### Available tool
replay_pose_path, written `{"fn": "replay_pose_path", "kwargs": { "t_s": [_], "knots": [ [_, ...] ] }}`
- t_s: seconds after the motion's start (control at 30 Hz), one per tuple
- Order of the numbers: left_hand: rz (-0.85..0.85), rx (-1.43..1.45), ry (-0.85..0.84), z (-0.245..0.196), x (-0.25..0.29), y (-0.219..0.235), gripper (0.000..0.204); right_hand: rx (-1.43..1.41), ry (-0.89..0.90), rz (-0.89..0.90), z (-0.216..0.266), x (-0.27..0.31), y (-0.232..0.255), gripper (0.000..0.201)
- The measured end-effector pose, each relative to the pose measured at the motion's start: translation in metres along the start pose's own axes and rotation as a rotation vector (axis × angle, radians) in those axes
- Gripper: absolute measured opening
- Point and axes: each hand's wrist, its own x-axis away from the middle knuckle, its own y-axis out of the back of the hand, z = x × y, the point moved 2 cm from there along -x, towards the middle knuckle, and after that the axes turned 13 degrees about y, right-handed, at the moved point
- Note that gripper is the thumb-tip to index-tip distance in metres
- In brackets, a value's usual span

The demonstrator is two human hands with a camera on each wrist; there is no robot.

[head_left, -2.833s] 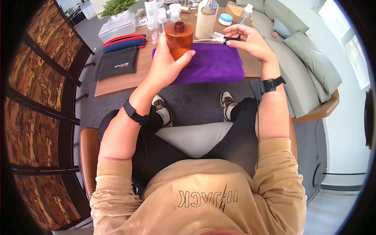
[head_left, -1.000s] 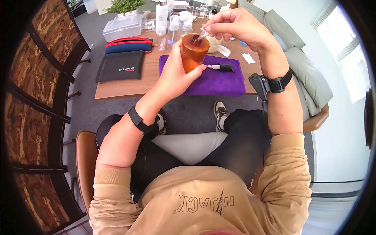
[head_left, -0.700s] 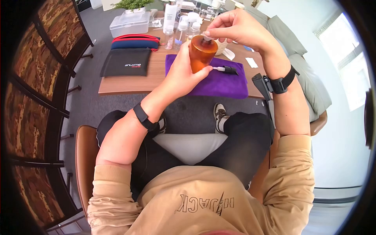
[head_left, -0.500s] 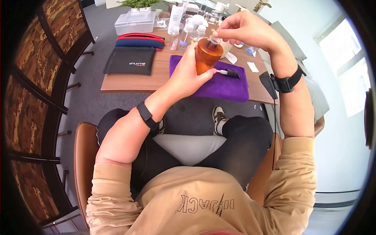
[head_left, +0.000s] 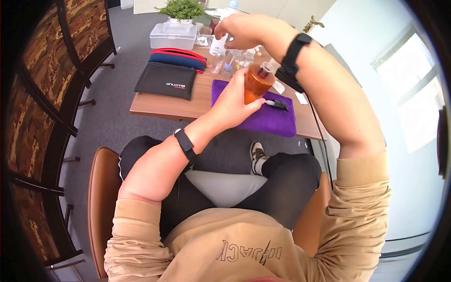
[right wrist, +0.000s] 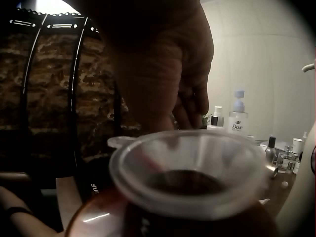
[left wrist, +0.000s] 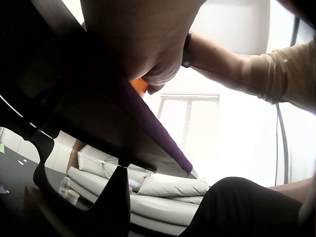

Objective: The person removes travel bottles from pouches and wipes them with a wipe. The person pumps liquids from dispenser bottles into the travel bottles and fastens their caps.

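Note:
My left hand point(head_left: 237, 104) grips an amber bottle point(head_left: 257, 84) around its side, over the purple towel point(head_left: 270, 124). A small clear funnel point(head_left: 267, 67) sits in the bottle's neck; its wide rim point(right wrist: 121, 170) fills the lower part of the right wrist view. A pump top point(head_left: 278, 105) with a black head lies on the towel beside my left thumb. My right hand point(head_left: 235, 32) reaches across above the bottle, fingers loosely bent and holding nothing visible. Close under it stands a white bottle point(head_left: 217, 47), partly covered by the hand. In the left wrist view only an orange sliver of the bottle point(left wrist: 139, 86) shows.
Small clear bottles point(head_left: 229, 66) stand behind the towel. On the left lie a black pouch point(head_left: 164, 81), a navy case point(head_left: 176, 58) with red trim, and a clear plastic box point(head_left: 173, 36). A Dove pump bottle point(right wrist: 237, 123) stands farther back. A plant point(head_left: 181, 8) is behind.
My right hand set the funnel into the amber bottle's neck, let go, and moved left toward the back bottles. The pump top went from my right hand onto the towel. My left hand keeps its grip.

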Motion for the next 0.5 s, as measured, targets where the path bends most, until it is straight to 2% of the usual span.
{"fn": "replay_pose_path", "kwargs": {
  "t_s": [0.03,0.1,0.13,0.23,0.5],
  "knots": [
    [0.000,0.004,-0.004,0.001,0.000,0.000,0.088,0.005,0.002,-0.001,-0.001,-0.013,-0.002,0.036],
    [0.005,0.021,-0.023,0.001,0.000,-0.001,0.087,0.040,-0.051,0.168,-0.005,-0.034,-0.009,0.043],
    [0.004,0.021,-0.026,0.001,0.000,0.000,0.087,0.044,-0.051,0.167,-0.007,-0.038,-0.011,0.043],
    [-0.004,0.034,-0.014,0.002,0.001,0.000,0.087,0.031,-0.108,0.346,-0.003,-0.048,-0.012,0.047],
    [-0.008,-0.001,0.006,0.002,0.002,0.001,0.087,-0.021,-0.031,0.337,-0.006,-0.044,-0.017,0.044]
  ]
}}
